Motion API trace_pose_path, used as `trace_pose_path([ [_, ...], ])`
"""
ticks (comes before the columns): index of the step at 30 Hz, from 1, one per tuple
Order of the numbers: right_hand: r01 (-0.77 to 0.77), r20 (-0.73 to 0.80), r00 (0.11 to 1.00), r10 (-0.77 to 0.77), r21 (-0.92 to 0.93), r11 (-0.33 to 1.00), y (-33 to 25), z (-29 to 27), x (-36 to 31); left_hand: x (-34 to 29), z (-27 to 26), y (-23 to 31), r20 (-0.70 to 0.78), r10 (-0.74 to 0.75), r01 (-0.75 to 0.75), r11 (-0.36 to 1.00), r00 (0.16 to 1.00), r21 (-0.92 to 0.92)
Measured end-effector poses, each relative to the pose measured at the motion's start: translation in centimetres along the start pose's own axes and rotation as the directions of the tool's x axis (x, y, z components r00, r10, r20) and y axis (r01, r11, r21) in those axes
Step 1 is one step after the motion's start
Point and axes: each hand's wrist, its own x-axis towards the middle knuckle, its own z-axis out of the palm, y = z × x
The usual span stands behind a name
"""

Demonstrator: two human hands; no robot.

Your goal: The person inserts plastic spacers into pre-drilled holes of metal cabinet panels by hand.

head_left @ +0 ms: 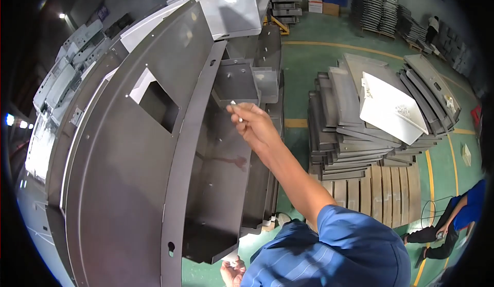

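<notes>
My right hand (252,125) is raised in front of a dark grey sheet-metal panel (218,174) with a folded edge. Its fingers are pinched on a small white plug (233,103), and another white tip (240,119) shows below them. Several small pale studs or plugs dot the panel. At the lower edge, my left hand (234,273) is partly cut off, its fingers curled around small white pieces (234,263) beside the panel's bottom corner. A larger grey panel (123,168) with a square cut-out stands to the left.
Stacked grey metal panels (334,117) stand on a wooden pallet (381,194) at right. A white tray (383,109) with small white pieces lies tilted on top. Another person (453,220) in blue sits at the lower right. Yellow lines mark the green floor (309,50).
</notes>
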Motion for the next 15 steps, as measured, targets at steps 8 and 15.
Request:
trace_pose_path([
  [8, 0.201, -0.137, 0.969, -0.208, -0.062, 0.978, 1.9, 1.1, 5.1, -3.2, -0.7, 3.4, 0.113, 0.107, -0.145, 0.896, 0.988, 0.421],
  [15, 0.260, -0.211, 0.946, -0.247, 0.039, 0.965, 2.1, 1.9, 6.4, -6.9, 1.3, 0.5, 0.037, 0.434, -0.377, 0.733, 0.900, 0.567],
])
